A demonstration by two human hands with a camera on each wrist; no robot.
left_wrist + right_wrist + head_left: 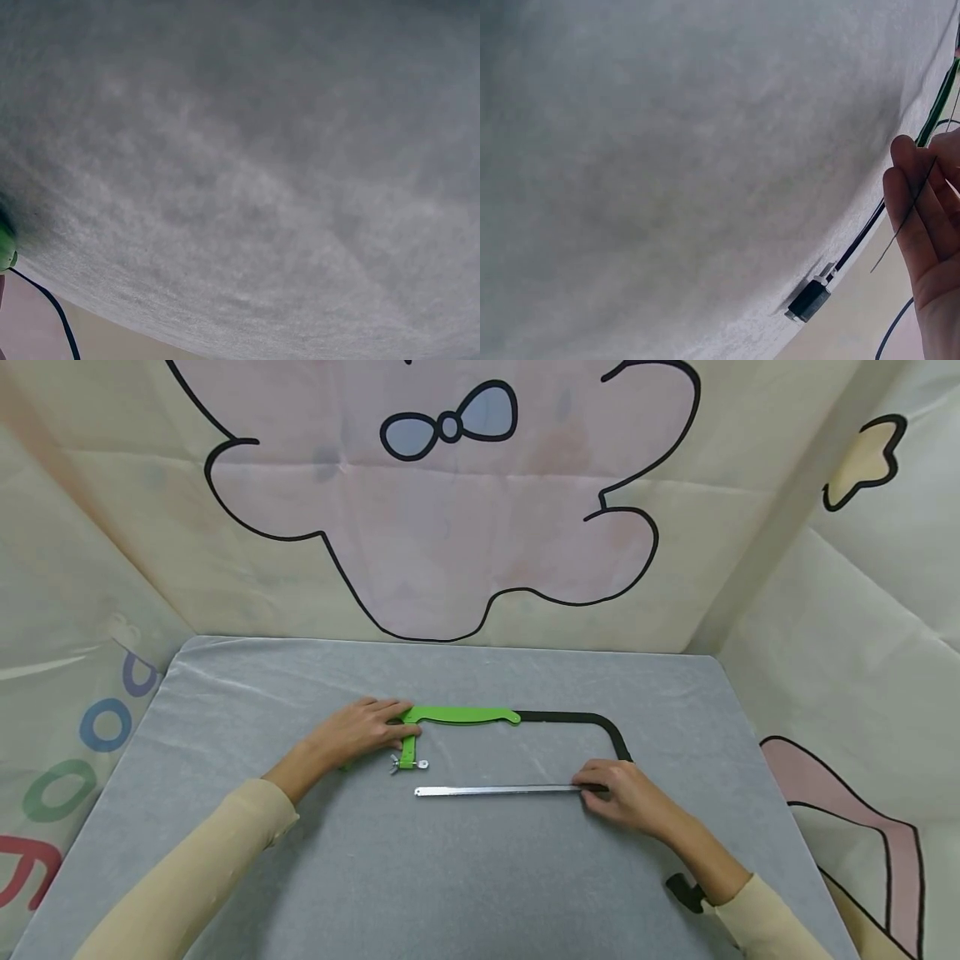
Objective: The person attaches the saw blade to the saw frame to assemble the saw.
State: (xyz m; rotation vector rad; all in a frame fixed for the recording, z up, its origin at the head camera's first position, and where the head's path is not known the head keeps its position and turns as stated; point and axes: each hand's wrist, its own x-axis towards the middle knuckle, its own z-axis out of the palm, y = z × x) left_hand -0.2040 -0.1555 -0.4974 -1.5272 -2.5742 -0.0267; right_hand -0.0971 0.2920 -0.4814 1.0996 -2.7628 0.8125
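Observation:
A hacksaw frame with a green handle (pixel 461 716) and a black bow (pixel 562 717) lies on the table, its open side toward me. My left hand (pixel 367 723) grips the handle's left end, fingers above and thumb below. Just below that hand sit a wing nut and a blade pin (pixel 422 764). My right hand (pixel 626 793) pinches a thin silvery saw blade (pixel 495 791) by its right end, in front of the frame and roughly parallel to it. In the right wrist view, the blade (pixel 904 225) crosses the fingers edge-on, and the bow's black end (pixel 810 300) shows beyond.
Grey cloth covers the table (pixel 450 877). A cream backdrop (pixel 735 468) with printed cartoon shapes stands behind and at both sides. A black strap piece (pixel 684 893) shows at the right wrist.

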